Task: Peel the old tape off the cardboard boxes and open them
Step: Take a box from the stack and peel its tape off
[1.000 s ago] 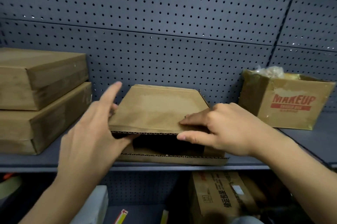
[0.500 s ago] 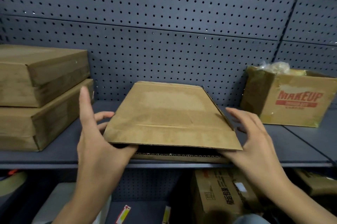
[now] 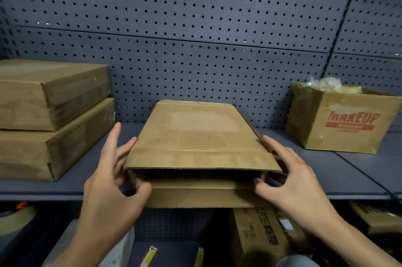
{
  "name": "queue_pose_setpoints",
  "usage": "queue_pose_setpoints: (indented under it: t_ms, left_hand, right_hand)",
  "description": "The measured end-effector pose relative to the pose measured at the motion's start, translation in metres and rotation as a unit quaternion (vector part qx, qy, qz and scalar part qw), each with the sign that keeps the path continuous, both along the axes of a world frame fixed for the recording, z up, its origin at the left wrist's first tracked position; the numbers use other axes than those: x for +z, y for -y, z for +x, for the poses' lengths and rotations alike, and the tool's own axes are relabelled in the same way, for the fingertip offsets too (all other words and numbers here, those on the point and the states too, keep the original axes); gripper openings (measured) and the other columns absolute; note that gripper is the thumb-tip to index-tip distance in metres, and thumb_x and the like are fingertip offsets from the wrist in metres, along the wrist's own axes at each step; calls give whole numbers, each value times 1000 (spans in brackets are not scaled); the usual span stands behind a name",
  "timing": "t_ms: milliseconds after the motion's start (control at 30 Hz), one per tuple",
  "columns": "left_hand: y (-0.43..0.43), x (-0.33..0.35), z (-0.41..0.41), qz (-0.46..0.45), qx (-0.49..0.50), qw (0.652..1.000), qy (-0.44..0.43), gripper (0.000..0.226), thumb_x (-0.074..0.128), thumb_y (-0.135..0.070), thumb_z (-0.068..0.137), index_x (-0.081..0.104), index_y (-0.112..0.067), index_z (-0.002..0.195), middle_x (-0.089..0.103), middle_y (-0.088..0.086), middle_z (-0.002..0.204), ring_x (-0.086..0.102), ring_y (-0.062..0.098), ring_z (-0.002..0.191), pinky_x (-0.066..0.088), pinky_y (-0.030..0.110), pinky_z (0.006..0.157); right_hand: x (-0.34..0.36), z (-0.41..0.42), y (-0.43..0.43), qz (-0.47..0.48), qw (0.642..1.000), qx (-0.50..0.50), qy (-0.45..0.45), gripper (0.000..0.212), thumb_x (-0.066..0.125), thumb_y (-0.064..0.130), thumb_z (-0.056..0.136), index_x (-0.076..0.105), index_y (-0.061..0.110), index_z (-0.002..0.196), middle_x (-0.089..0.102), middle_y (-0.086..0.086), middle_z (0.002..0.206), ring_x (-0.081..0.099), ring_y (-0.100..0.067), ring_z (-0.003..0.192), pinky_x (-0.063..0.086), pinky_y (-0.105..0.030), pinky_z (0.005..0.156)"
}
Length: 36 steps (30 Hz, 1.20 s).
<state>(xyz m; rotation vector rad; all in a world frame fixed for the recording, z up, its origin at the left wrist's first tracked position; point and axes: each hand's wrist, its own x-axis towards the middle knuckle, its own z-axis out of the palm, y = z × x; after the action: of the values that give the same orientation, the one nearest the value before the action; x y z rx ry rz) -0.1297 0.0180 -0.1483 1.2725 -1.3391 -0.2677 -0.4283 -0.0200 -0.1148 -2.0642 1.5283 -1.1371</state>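
Observation:
A flat brown cardboard box lies on the grey shelf, its front end open and dark inside, with pale patches on top where tape was. My left hand holds its front left corner, thumb curled in at the opening, fingers along the left side. My right hand holds the front right corner the same way, thumb at the opening's edge, fingers spread along the right side. The lower front flap hangs over the shelf edge.
Two closed flat boxes are stacked at the left. An open box marked MAKEUP with plastic inside stands at the right. A perforated wall closes the back. Below the shelf are a printed carton and a tape roll.
The top flap dropped nearly shut, then lifted so the front gapes again. Both hands moved from the sides to the front corners and now hold them. The box slid slightly toward me.

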Motion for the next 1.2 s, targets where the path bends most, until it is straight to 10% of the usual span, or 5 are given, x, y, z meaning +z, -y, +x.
queue_pose_setpoints:
  t_ms: [167, 300, 433, 833, 1200]
  left_hand:
    - [-2, 3, 5, -4, 34, 997, 64, 83, 70, 12, 73, 53, -49, 127, 56, -26, 130, 55, -13, 72, 37, 1, 66]
    - [-3, 9, 6, -11, 27, 998, 64, 81, 63, 19, 74, 58, -48, 120, 50, -41, 130, 50, -28, 101, 34, -5, 75]
    - [-2, 9, 13, 30, -2, 998, 48, 78, 59, 21, 77, 64, -46, 116, 54, -39, 128, 55, -11, 71, 32, -4, 65]
    - [5, 41, 29, 12, -136, 990, -30, 42, 53, -32, 85, 68, -21, 123, 69, -13, 123, 58, 3, 121, 41, 21, 101]
    - [74, 70, 4, 248, -155, 956, 34, 78, 58, -34, 97, 10, -24, 158, 8, -8, 164, 11, 6, 149, 9, 29, 118]
  right_hand:
    - [3, -14, -8, 32, 998, 56, 4, 76, 67, 9, 81, 44, 55, 138, 53, 43, 125, 51, 18, 116, 42, -13, 98]
    - [6, -24, -2, 60, 995, 64, 45, 70, 53, -3, 90, 57, 58, 126, 72, 22, 108, 52, -16, 57, 37, -27, 55]
    - [8, -33, 10, 83, 987, 84, 109, 69, 44, -14, 92, 69, 46, 116, 73, 12, 111, 60, -55, 99, 51, -60, 85]
    - [45, -16, 37, 142, 980, 31, 136, 22, 52, 40, 99, 68, 37, 114, 66, 14, 121, 62, -7, 111, 48, -27, 84]
    - [45, 3, 93, 242, 967, 33, 76, 73, 59, 36, 98, 20, 18, 158, 39, -2, 154, 52, -20, 127, 41, -37, 109]
